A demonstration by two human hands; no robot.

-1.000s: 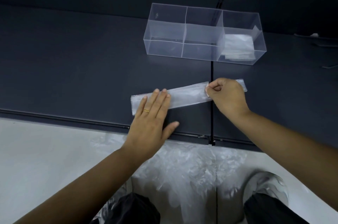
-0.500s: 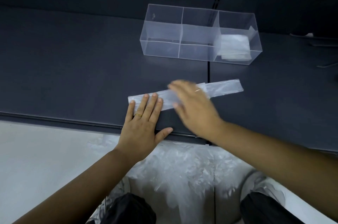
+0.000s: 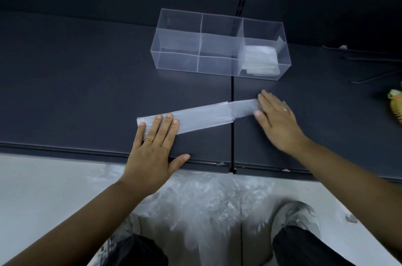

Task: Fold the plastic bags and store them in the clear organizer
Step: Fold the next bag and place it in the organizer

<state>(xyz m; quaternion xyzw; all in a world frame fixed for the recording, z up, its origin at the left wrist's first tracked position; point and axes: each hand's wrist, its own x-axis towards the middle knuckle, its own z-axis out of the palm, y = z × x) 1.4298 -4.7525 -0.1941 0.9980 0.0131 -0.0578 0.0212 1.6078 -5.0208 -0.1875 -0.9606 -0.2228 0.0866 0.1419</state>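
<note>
A plastic bag folded into a long narrow strip [image 3: 204, 117] lies on the dark shelf [image 3: 76, 92], running from lower left to upper right. My left hand [image 3: 154, 148] lies flat with straight fingers pressing the strip's left end. My right hand [image 3: 278, 121] lies flat over the strip's right end, fingers straight. Behind them stands the clear organizer [image 3: 219, 46] with three compartments; a folded white bag [image 3: 260, 60] sits in the right one, the other two look bare.
A heap of loose plastic bags [image 3: 204, 205] lies on the floor below the shelf's front edge, between my knees. A yellowish object [image 3: 396, 105] shows at the right border. Thin metal rods [image 3: 369, 76] lie at the far right of the shelf.
My right hand let go of the strip's right end, swept left along it, then slid back right and now lies flat on that end. My left hand stayed pressing the left end.
</note>
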